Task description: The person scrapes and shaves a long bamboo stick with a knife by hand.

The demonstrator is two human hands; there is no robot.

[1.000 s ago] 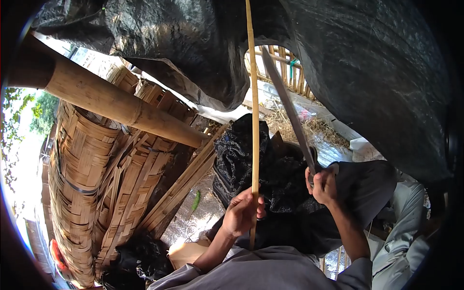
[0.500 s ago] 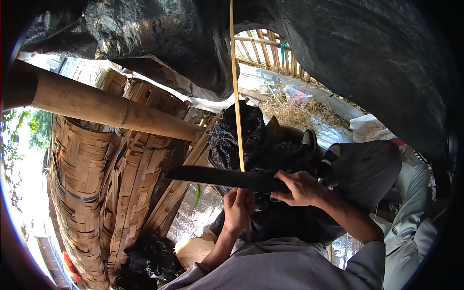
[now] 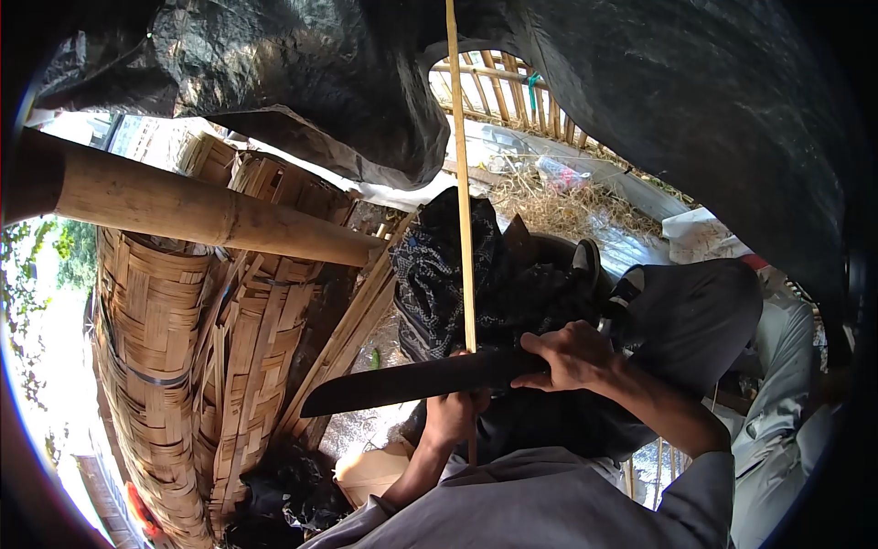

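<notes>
A long pale bamboo strip [image 3: 465,210] stands nearly upright in view, its lower part in my left hand [image 3: 450,419]. My left hand is closed round it, with the fingers partly hidden behind the blade. Across the strip, just above that hand, lies the dark broad blade of a machete [image 3: 393,384], its tip pointing left. My right hand [image 3: 576,357] is wrapped round the machete's handle end, to the right of the strip. Dark patterned cloth [image 3: 432,274] is behind the strip, over my lap.
Rolled woven bamboo mats [image 3: 155,348] stand at the left under a thick bamboo pole [image 3: 210,212]. Black sheeting [image 3: 695,119] hangs overhead. Dry straw [image 3: 549,209] lies ahead. Another person's pale trouser leg [image 3: 777,366] is at the right.
The machete has swung from upright on the right to lie across the strip, then moved slightly down towards my left hand. The strip's top has shifted a little in view.
</notes>
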